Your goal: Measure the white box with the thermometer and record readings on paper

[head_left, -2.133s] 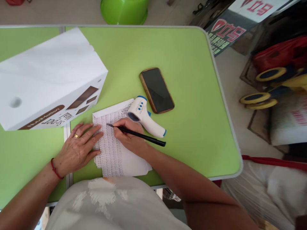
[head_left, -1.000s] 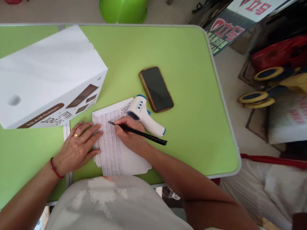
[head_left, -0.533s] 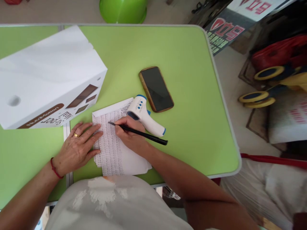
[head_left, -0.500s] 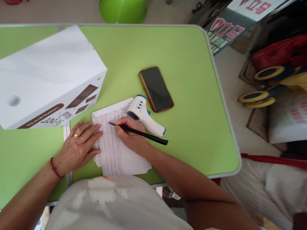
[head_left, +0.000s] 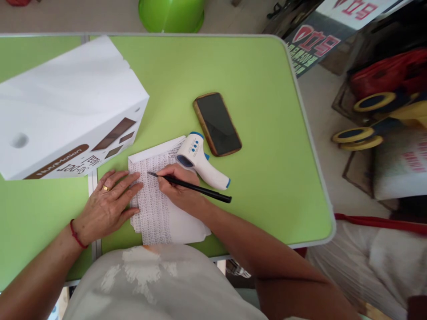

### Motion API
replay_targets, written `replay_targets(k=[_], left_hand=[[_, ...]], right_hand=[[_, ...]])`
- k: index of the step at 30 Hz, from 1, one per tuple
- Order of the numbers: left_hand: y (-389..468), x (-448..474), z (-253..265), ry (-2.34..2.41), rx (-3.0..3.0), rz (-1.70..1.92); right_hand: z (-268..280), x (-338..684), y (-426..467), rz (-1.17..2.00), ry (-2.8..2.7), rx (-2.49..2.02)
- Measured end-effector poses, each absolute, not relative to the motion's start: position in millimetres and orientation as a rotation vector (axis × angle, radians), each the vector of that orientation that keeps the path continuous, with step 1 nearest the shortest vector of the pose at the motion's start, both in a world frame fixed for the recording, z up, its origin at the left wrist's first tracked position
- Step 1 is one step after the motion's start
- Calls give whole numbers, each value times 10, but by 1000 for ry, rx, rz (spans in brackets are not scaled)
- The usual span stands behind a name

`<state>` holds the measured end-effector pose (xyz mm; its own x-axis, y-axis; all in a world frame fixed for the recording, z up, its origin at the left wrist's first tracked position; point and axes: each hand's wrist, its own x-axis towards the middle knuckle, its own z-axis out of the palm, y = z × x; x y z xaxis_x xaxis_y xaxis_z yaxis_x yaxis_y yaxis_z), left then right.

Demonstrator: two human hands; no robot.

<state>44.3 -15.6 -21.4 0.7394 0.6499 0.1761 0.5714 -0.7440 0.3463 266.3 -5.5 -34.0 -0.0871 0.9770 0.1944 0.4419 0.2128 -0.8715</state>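
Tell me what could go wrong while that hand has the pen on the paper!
The thermometer gun lies right by the right hand, so a bump might push it into the phone. And the left hand only touches the edge of the paper, so it could slip under the pen.

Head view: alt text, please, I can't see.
Right hand holds a black pen to handwritten white paper; left hand rests on its edge. Nearby: white pistol-shaped thermometer, brown-cased phone, white cardboard box, on a green table.
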Motion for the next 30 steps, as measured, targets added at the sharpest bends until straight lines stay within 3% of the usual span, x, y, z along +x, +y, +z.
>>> replay_targets(k=[30], left_hand=[[-159, 437, -214, 967, 2620, 429]], right_hand=[[-347, 2654, -64, 807, -1669, -1408]])
